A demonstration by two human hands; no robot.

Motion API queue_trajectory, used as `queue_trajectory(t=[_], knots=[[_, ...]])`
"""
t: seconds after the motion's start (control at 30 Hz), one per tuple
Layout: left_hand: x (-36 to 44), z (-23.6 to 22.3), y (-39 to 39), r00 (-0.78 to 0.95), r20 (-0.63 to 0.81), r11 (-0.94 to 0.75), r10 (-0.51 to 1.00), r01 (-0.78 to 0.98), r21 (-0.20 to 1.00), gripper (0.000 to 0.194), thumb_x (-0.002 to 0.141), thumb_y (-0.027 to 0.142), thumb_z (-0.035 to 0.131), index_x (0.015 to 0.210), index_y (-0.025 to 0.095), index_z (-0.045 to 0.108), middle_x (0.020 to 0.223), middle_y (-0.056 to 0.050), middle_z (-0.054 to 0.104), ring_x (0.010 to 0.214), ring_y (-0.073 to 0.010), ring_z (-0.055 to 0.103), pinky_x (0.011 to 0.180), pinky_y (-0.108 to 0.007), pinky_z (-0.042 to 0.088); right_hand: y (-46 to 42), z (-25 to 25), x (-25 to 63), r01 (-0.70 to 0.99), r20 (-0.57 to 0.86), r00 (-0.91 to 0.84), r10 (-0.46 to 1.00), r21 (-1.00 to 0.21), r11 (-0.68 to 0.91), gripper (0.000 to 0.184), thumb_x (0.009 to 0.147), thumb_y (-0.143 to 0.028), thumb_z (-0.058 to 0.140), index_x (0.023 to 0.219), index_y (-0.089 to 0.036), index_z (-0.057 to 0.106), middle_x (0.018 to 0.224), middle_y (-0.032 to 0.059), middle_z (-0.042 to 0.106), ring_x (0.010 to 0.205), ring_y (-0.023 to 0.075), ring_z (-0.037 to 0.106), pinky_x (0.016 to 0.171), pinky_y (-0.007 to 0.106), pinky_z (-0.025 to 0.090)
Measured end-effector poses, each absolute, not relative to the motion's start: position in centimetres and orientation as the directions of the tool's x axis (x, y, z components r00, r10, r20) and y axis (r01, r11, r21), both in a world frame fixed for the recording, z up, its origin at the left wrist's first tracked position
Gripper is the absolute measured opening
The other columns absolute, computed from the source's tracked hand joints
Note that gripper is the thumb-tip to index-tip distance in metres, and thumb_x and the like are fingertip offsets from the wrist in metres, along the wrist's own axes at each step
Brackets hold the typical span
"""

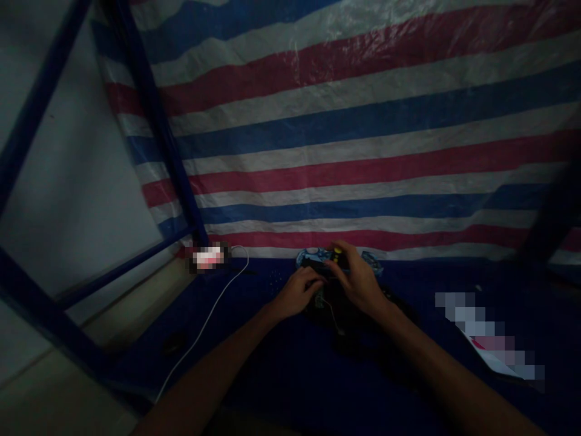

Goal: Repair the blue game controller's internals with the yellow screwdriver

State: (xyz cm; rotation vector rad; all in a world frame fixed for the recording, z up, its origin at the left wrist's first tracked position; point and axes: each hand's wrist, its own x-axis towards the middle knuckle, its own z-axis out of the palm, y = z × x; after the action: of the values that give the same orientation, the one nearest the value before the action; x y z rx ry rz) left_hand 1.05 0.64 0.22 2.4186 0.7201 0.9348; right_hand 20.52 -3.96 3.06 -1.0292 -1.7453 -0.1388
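My right hand [361, 280] curls its thumb and fingers around a small yellow-and-black handle that looks like a screwdriver [337, 251], held upright. Its lower end is lost in the dark. Close beside it, my left hand [297, 292] has its fingers bent and pinched at the edge of a black object [318, 270] whose kind I cannot make out. A greenish part [319, 301] and a thin pale wire [333, 315] show just below the hands. Behind them lies a light-blue patterned item [373, 261], partly covered by my right hand.
The dark blue surface [272, 387] meets a striped plastic sheet [363, 133] at the back. Blue metal bars [158, 121] rise on the left. A white cable [218, 303] runs from a blurred device [209, 257]. A blurred flat item [492, 357] lies right.
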Motion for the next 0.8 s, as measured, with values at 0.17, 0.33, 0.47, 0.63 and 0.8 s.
queue_trajectory(t=[0.17,0.33,0.47,0.63,0.8], knots=[[1.06,0.05,0.52,0.632,0.492,-0.774,0.599,0.298,0.558,0.022,0.103,0.029,0.055,0.107,0.020,0.074,0.108,-0.007,0.071,0.104,-0.0216,0.062,0.100,-0.037,0.046,-3.89,3.22,20.84,0.695,0.834,-0.039,0.550,-0.373,0.615,0.040,0.102,-0.047,0.052,0.135,-0.025,0.051,0.122,0.0127,0.072,0.112,0.0284,0.071,0.095,0.047,0.058],[1.04,-0.01,0.45,0.638,0.492,-0.787,0.592,0.326,0.524,0.020,0.102,0.030,0.056,0.106,0.021,0.074,0.103,-0.006,0.070,0.101,-0.0209,0.060,0.096,-0.036,0.046,-3.79,3.16,20.99,0.709,0.839,-0.020,0.543,-0.372,0.600,0.039,0.102,-0.046,0.053,0.135,-0.025,0.052,0.122,0.0129,0.072,0.113,0.0287,0.071,0.096,0.048,0.058],[1.06,0.14,0.25,0.646,0.484,-0.788,0.590,0.331,0.519,0.023,0.103,0.033,0.055,0.107,0.020,0.074,0.103,-0.006,0.069,0.100,-0.0212,0.060,0.096,-0.036,0.046,-3.68,2.90,20.82,0.703,0.842,-0.026,0.540,-0.369,0.609,0.039,0.102,-0.046,0.053,0.134,-0.025,0.053,0.120,0.0125,0.073,0.111,0.0286,0.071,0.095,0.048,0.058],[1.20,-0.04,0.13,0.640,0.497,-0.785,0.586,0.294,0.546,0.021,0.103,0.032,0.056,0.111,0.022,0.073,0.112,-0.006,0.071,0.107,-0.0225,0.061,0.102,-0.038,0.044,-3.66,2.77,20.60,0.703,0.821,-0.056,0.568,-0.371,0.606,0.036,0.102,-0.047,0.051,0.132,-0.025,0.054,0.120,0.0121,0.072,0.111,0.0285,0.071,0.095,0.047,0.058],[1.61,-0.40,0.26,0.625,0.506,-0.775,0.595,0.280,0.566,0.021,0.102,0.028,0.057,0.112,0.022,0.073,0.115,-0.006,0.073,0.109,-0.0229,0.061,0.102,-0.038,0.045,-3.72,2.83,20.48,0.697,0.813,-0.058,0.579,-0.382,0.607,0.036,0.103,-0.047,0.051,0.130,-0.024,0.054,0.120,0.0121,0.072,0.111,0.0282,0.071,0.096,0.047,0.057]])
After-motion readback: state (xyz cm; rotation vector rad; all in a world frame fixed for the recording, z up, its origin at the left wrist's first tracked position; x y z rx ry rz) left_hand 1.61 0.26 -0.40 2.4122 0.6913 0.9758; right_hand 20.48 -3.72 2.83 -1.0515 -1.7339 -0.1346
